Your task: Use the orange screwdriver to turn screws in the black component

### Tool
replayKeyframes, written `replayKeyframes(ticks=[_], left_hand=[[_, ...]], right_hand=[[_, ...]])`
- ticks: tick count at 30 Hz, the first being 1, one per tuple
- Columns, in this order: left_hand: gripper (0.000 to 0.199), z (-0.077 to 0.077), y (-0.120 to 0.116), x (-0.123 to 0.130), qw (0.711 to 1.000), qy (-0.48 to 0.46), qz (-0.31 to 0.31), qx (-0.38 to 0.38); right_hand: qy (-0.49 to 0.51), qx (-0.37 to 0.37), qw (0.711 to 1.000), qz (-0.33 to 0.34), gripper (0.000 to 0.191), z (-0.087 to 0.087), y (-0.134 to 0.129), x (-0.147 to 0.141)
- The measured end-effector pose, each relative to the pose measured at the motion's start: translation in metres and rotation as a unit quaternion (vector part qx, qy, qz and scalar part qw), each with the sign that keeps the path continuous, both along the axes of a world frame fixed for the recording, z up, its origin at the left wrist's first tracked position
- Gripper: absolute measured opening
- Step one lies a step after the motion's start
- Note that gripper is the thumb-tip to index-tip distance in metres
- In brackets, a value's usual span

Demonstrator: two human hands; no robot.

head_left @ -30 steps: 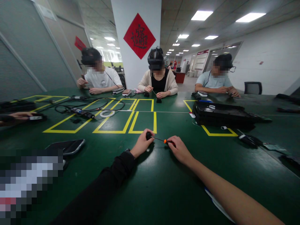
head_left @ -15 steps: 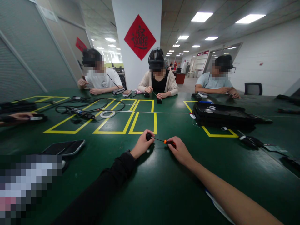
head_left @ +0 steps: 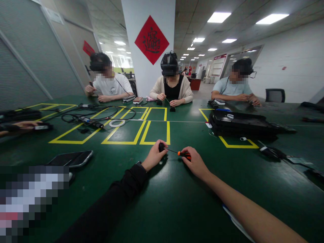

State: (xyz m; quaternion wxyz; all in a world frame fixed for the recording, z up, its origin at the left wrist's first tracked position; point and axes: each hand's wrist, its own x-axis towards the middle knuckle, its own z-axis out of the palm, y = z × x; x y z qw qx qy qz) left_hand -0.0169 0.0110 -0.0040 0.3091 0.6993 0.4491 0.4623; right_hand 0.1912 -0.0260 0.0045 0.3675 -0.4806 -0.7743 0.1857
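In my right hand (head_left: 194, 161) is a screwdriver (head_left: 184, 155) with an orange and black handle, gripped between thumb and fingers. Its thin metal shaft points left, and the tip meets a small black part (head_left: 161, 147). My left hand (head_left: 153, 157) pinches that rounded black part just above the green table (head_left: 162, 199). The fingers partly cover the part, so its exact kind does not show. A dark band circles my left wrist below the black sleeve.
Yellow tape outlines (head_left: 155, 143) mark the table ahead. Black cables (head_left: 96, 123) and a white ring (head_left: 117, 123) lie left; a phone-like slab (head_left: 72, 159) sits nearer. Stacked black cases (head_left: 240, 125) stand right. Three people sit opposite; another person's hand (head_left: 26, 125) reaches in from the left.
The fingers of my right hand have shifted on the screwdriver, so more of its orange and black handle shows. My left hand keeps its grip on the black part. The view has shifted slightly.
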Motion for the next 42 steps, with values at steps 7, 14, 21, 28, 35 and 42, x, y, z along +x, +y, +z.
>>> replayKeyframes(ticks=[7, 14, 21, 28, 35, 42], left_hand=[[0.018, 0.0015, -0.0018, 0.0002, 1.0, 0.001, -0.003, 0.007], [0.018, 0.0005, -0.001, -0.0005, 1.0, 0.0, -0.006, 0.01], [0.018, -0.002, 0.0009, -0.0009, 1.0, -0.003, -0.007, 0.007], [0.018, 0.0001, 0.0, 0.0001, 1.0, -0.008, -0.011, 0.0], [0.022, 0.0021, -0.0017, -0.0004, 0.999, -0.022, -0.009, -0.029], [0.023, 0.0054, -0.003, -0.001, 0.998, -0.041, -0.023, -0.049]], right_hand=[[-0.026, -0.002, 1.0, 0.005, 0.019, -0.0005, 0.0013, -0.0001], [-0.015, -0.013, 1.0, -0.004, 0.019, 0.0006, -0.0004, -0.0002], [-0.029, -0.009, 1.0, 0.003, 0.016, 0.0009, 0.0005, -0.0005], [-0.036, -0.009, 0.999, 0.003, 0.017, -0.0009, 0.0003, 0.0001], [0.009, 0.01, 1.0, -0.01, 0.017, -0.0017, 0.0013, 0.0003], [0.03, -0.016, 0.999, -0.004, 0.02, 0.0022, 0.0041, -0.0016]])
